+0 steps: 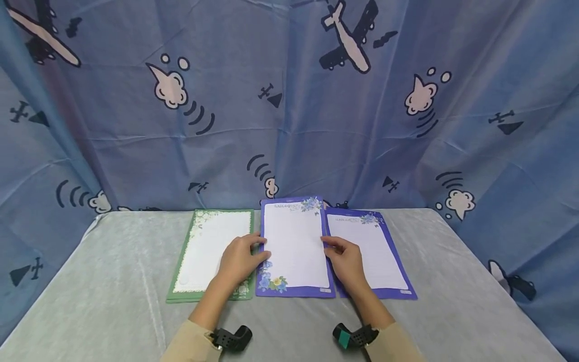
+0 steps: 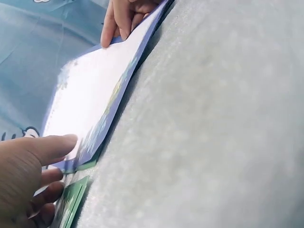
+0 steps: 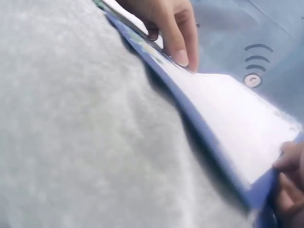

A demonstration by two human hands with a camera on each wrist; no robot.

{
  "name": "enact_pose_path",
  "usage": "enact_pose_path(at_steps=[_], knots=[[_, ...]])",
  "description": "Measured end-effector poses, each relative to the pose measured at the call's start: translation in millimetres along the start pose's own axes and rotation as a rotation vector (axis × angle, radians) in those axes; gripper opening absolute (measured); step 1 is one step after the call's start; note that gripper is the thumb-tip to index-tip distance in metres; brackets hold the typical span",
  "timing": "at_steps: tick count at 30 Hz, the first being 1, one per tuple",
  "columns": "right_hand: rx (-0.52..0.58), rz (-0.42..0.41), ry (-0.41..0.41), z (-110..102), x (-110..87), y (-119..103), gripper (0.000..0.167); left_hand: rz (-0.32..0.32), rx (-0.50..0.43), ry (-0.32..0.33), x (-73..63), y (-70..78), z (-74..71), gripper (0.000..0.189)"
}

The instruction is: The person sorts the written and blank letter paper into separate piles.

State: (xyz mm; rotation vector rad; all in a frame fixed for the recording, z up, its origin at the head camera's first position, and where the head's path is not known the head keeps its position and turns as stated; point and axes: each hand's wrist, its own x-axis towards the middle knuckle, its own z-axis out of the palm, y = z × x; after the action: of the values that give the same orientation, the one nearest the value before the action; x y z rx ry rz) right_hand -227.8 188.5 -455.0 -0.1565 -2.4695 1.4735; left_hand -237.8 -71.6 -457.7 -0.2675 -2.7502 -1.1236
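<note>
A sheet of letter paper (image 1: pixel 296 236) with a blue-violet border and blue flowers in its corners is in the middle of the head view. My left hand (image 1: pixel 238 259) pinches its left edge; in the left wrist view the thumb (image 2: pixel 59 146) lies on top with the other fingers lower down. On the opposite edge, my right hand (image 1: pixel 348 261) pinches the paper between thumb and fingers. To the left lie green-bordered sheets (image 1: pixel 212 251), partly under my left hand and forearm. A matching violet-bordered sheet (image 1: pixel 384 256) lies on the right, partly covered by my right hand.
A pale grey cloth (image 1: pixel 113 281) covers the table. Behind it hangs a blue curtain (image 1: pixel 235 125) printed with aeroplanes and clouds, close to the sheets' far edges. Black bands with cameras (image 1: pixel 232 339) sit on both wrists.
</note>
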Motion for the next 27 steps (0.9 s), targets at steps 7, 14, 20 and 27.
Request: enact_pose_path(at_steps=[7, 14, 20, 27], knots=[[0.047, 0.062, -0.023, -5, 2.0, -2, 0.031, -0.026, -0.064, 0.002, 0.2, 3.5, -3.0, 0.030], [0.083, 0.125, -0.069, -11, 3.9, -1, 0.033, -0.010, -0.124, 0.010, 1.0, 8.3, -5.1, 0.023], [0.121, 0.164, -0.130, -18, 5.3, -5, 0.034, -0.012, -0.192, -0.001, 1.9, 13.7, -8.2, 0.024], [0.091, 0.098, -0.135, -33, 7.1, -20, 0.034, -0.016, -0.287, -0.013, 2.7, 24.4, -11.6, 0.025]])
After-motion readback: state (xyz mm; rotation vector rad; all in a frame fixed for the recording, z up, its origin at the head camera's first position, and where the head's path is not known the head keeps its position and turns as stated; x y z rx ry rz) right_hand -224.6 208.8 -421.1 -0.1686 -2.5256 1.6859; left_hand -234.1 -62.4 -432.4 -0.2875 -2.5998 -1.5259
